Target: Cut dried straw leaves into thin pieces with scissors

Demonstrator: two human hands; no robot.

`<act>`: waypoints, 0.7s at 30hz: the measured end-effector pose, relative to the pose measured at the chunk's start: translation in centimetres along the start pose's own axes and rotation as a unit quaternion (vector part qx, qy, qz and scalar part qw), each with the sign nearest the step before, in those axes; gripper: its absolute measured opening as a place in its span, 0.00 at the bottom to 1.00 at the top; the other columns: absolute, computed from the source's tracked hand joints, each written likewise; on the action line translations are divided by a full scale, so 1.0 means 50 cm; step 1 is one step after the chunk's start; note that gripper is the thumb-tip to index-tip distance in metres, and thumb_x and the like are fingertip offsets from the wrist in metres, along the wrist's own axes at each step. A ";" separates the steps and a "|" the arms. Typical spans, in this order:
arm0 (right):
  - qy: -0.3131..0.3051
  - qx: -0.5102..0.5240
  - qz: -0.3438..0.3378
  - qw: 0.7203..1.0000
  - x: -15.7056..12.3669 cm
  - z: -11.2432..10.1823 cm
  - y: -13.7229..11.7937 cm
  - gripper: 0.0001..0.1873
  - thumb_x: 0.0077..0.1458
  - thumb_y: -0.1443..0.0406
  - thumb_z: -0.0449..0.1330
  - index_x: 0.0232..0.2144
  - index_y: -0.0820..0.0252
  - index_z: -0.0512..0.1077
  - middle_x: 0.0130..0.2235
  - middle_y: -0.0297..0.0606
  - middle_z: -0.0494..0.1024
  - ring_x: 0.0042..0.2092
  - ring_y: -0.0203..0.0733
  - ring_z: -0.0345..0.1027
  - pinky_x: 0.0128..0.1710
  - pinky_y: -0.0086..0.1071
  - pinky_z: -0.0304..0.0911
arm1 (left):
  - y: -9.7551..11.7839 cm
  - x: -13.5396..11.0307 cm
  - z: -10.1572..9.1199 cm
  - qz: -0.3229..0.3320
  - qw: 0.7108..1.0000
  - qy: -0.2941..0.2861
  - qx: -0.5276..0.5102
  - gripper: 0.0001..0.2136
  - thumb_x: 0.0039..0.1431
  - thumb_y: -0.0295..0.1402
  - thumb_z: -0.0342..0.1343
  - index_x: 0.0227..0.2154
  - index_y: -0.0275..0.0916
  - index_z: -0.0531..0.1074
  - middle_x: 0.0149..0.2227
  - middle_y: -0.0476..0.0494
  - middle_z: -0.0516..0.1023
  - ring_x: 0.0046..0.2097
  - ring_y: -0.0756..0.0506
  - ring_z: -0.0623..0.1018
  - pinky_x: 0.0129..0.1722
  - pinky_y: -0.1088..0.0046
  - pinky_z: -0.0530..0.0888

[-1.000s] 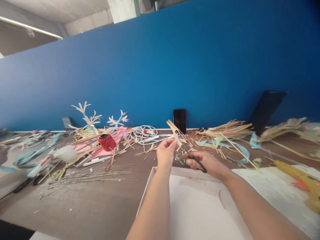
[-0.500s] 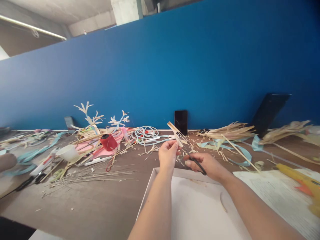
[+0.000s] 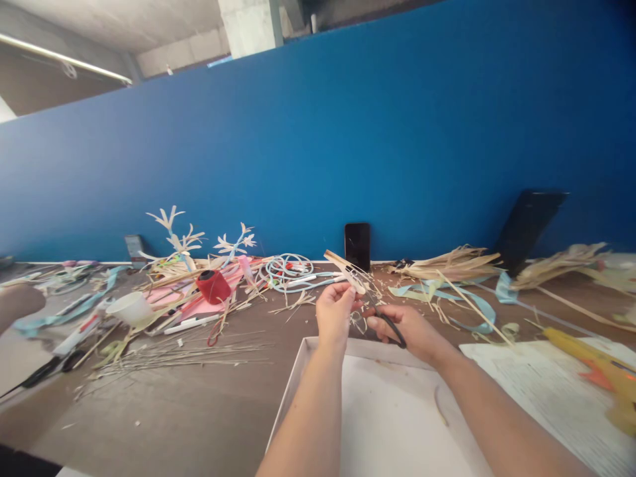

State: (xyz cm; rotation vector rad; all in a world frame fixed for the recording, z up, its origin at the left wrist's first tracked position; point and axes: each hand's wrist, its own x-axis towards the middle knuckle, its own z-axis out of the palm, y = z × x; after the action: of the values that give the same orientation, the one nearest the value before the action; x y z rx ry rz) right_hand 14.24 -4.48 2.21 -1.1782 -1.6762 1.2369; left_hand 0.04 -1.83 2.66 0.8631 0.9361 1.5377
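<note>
My left hand (image 3: 334, 314) pinches a tan dried-leaf strip (image 3: 342, 269) that points up and to the left. My right hand (image 3: 405, 329) is closed on black-handled scissors (image 3: 387, 320), their blades reaching to the strip just beside my left fingers. Both hands hover over the far rim of a shallow white box (image 3: 318, 345) on the brown table. Small leaf trimmings lie on the table under the hands.
A phone (image 3: 357, 246) and a dark tablet (image 3: 527, 221) lean on the blue partition. A red thread spool (image 3: 212, 287), white cup (image 3: 130, 307), thin sticks, cables and leaf piles litter the table. A yellow glue gun (image 3: 596, 361) lies at the right. Another person's hand (image 3: 17, 301) shows far left.
The leaf strip has tilted lower toward the left in my left hand. The scissors stay at the strip. The other person's hand at far left has come further into view.
</note>
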 end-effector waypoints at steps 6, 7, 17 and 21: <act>0.007 0.000 0.011 1.000 0.000 0.002 -0.002 0.21 0.44 0.53 0.62 0.35 0.64 0.73 0.21 0.31 0.67 0.24 0.34 0.59 0.24 0.28 0.54 | -0.004 -0.002 0.006 0.013 0.999 0.021 -0.034 0.09 0.46 0.31 0.59 0.30 0.32 0.69 0.28 0.44 0.75 0.32 0.49 0.77 0.35 0.71 0.75; 0.008 0.002 0.014 1.000 0.001 0.003 -0.002 0.21 0.44 0.53 0.62 0.36 0.64 0.73 0.21 0.31 0.67 0.24 0.34 0.58 0.24 0.28 0.54 | -0.004 -0.002 0.007 0.018 0.999 0.025 -0.038 0.09 0.46 0.31 0.59 0.30 0.33 0.68 0.28 0.44 0.75 0.33 0.49 0.77 0.36 0.71 0.75; 0.021 0.004 0.018 1.000 -0.002 0.011 -0.012 0.22 0.45 0.52 0.62 0.37 0.64 0.73 0.19 0.29 0.66 0.23 0.33 0.57 0.23 0.27 0.52 | -0.015 -0.002 0.009 0.033 0.997 0.048 -0.050 0.10 0.45 0.32 0.60 0.30 0.33 0.69 0.29 0.44 0.74 0.33 0.49 0.77 0.37 0.70 0.74; 0.028 0.007 0.020 0.999 -0.001 0.012 -0.011 0.22 0.44 0.52 0.62 0.37 0.63 0.73 0.19 0.29 0.65 0.23 0.33 0.57 0.23 0.27 0.52 | -0.021 -0.003 0.011 0.029 0.996 0.047 -0.064 0.11 0.45 0.32 0.60 0.30 0.33 0.69 0.29 0.44 0.75 0.33 0.48 0.77 0.37 0.70 0.74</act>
State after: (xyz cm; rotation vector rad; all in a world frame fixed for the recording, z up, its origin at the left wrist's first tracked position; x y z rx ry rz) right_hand 13.59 -4.77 2.60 -1.2334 -1.6082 1.2266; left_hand 0.99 -1.81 1.96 0.7376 0.8752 1.6804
